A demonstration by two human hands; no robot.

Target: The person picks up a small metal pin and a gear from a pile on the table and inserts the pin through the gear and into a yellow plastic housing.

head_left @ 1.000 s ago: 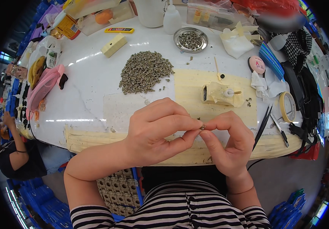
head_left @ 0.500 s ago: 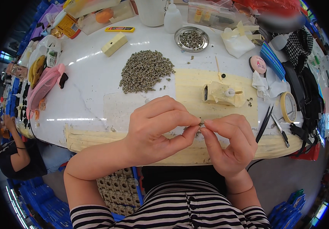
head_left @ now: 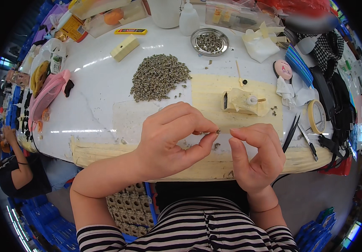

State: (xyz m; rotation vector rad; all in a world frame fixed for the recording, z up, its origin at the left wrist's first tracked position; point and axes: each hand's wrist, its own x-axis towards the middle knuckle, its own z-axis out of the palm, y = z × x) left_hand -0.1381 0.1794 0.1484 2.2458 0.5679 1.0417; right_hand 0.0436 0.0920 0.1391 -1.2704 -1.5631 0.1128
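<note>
My left hand (head_left: 170, 140) is closed, pinching a tiny grey metal part (head_left: 218, 131) between thumb and forefinger above the near edge of the table. Just to its right, my right hand (head_left: 258, 153) has thumb and forefinger drawn together, a small gap away from the part. Whether anything tiny sits between those fingertips cannot be made out. Beyond my left hand lies a heap of similar small metal parts (head_left: 159, 77). A few loose parts (head_left: 217, 146) lie below the fingertips. Past my right hand stands a small tape-covered block (head_left: 241, 102) with a white nozzle-like tip.
At the back is a round metal dish (head_left: 209, 42) with more parts. Black tweezers (head_left: 291, 134), a utility knife (head_left: 309, 143) and a tape roll (head_left: 317, 117) lie at right. A cream block (head_left: 124, 48) and a pink mesh pouch (head_left: 48, 96) are left. Another person (head_left: 19, 172) sits far left.
My hands have drawn apart from their shared hold. The small part stays in my left fingertips, while my right fingertips have shifted slightly right.
</note>
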